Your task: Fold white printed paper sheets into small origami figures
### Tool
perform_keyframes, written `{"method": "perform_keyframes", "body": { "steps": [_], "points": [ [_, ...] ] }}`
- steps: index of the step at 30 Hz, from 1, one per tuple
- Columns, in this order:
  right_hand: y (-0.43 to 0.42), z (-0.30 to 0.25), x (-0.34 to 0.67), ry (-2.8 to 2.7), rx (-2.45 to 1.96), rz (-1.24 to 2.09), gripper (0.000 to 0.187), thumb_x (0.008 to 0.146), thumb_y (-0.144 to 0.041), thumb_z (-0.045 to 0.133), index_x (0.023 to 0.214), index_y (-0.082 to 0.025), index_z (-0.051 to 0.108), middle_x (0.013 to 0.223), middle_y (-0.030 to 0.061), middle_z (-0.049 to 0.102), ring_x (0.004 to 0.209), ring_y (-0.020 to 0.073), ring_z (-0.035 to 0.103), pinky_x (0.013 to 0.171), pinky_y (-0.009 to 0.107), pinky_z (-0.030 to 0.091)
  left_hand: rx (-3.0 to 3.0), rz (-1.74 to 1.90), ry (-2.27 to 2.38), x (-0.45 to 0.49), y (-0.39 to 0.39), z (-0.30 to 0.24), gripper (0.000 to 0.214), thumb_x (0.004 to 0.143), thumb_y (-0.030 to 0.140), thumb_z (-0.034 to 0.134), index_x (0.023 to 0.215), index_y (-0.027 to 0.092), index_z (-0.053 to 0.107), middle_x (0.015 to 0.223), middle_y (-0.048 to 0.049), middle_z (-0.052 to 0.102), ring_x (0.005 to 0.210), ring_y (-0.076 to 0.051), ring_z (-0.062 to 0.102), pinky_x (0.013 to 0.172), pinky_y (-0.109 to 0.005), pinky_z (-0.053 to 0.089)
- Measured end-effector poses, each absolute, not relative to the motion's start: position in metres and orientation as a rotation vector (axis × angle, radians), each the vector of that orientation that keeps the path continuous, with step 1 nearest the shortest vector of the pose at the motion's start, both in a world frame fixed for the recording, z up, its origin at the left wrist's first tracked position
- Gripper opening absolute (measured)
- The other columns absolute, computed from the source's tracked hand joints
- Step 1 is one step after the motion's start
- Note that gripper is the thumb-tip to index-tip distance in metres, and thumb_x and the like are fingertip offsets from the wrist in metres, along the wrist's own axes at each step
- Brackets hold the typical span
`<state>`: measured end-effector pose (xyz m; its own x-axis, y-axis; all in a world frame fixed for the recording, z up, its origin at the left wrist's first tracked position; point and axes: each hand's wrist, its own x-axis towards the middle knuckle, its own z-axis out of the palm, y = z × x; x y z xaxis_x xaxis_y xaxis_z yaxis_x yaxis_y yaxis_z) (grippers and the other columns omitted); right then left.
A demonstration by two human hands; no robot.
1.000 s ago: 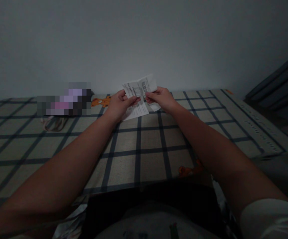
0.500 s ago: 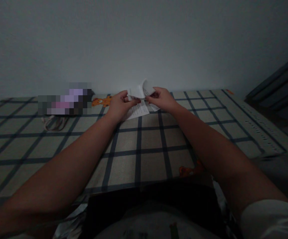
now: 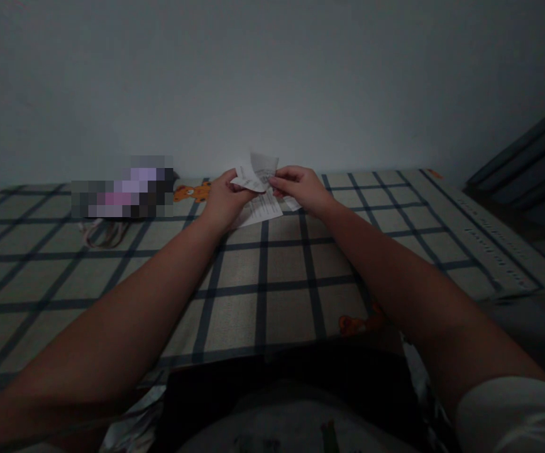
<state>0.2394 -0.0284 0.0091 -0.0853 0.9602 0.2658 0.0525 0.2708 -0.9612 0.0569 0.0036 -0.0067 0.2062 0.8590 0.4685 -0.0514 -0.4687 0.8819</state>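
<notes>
Both hands meet over a thin printed paper [image 3: 263, 165] near the wall side of the table. My left hand [image 3: 226, 198] pinches the paper's left part between thumb and fingers. At its right part, my right hand [image 3: 300, 187] grips with thumb and forefinger. The upper part of the paper stands up and curls between the hands. Beneath them a printed white sheet [image 3: 265, 211] lies on the cloth, partly covered by my left hand. Whether the raised paper and the lying sheet are one piece, I cannot tell.
A checked tablecloth [image 3: 284, 264] with orange bear prints covers the table, which stands against a grey wall [image 3: 272, 75]. To the left lies a blurred-out purple and dark object [image 3: 135, 185] with a looped cable [image 3: 105, 234]. Dark slatted panels [image 3: 531, 163] stand beyond the table's right edge.
The raised flap of paper has turned and now shows its printed face. My right hand has shifted slightly left, closer to my left hand. The lying sheet has stayed in place.
</notes>
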Motion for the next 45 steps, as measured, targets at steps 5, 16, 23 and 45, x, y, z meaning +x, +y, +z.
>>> {"method": "perform_keyframes", "body": {
  "steps": [5,16,23,45],
  "points": [
    [-0.019,0.0,0.24,-1.422,-0.956,1.077,0.013,0.08,-0.027,0.072,0.089,-0.018,0.069,0.077,-0.0002,0.068,0.067,0.0084,0.061,0.067,0.021,0.054,1.605,1.392,0.74,0.06,0.002,-0.007,0.043,0.054,0.023,0.087,0.093,0.017,0.069,0.095,-0.0057,0.075,0.089,-0.021,0.07,0.087,-0.036,0.055],
    [-0.021,0.001,0.237,-1.426,-0.932,1.135,0.01,0.081,-0.026,0.071,0.085,-0.017,0.067,0.089,0.0017,0.07,0.077,0.0091,0.063,0.07,0.021,0.054,1.675,1.442,0.733,0.06,0.005,-0.011,0.046,0.053,0.027,0.089,0.094,0.02,0.07,0.098,-0.0042,0.074,0.089,-0.021,0.068,0.087,-0.037,0.054],
    [-0.02,0.003,0.242,-1.443,-1.0,0.978,0.008,0.079,-0.02,0.069,0.078,-0.017,0.062,0.075,-0.0015,0.064,0.068,0.0084,0.058,0.067,0.022,0.05,1.53,1.385,0.725,0.06,0.009,-0.013,0.033,0.063,0.029,0.079,0.092,0.022,0.066,0.093,-0.0019,0.073,0.09,-0.019,0.068,0.085,-0.034,0.054],
    [-0.016,0.0,0.245,-1.709,-0.921,0.751,0.024,0.081,-0.04,0.065,0.08,-0.016,0.06,0.077,0.0004,0.058,0.073,0.0124,0.053,0.07,0.028,0.045,1.415,1.363,0.608,0.062,0.005,-0.007,0.035,0.064,0.028,0.083,0.089,0.019,0.061,0.078,0.0003,0.071,0.071,-0.014,0.068,0.068,-0.025,0.056]
  ]
}}
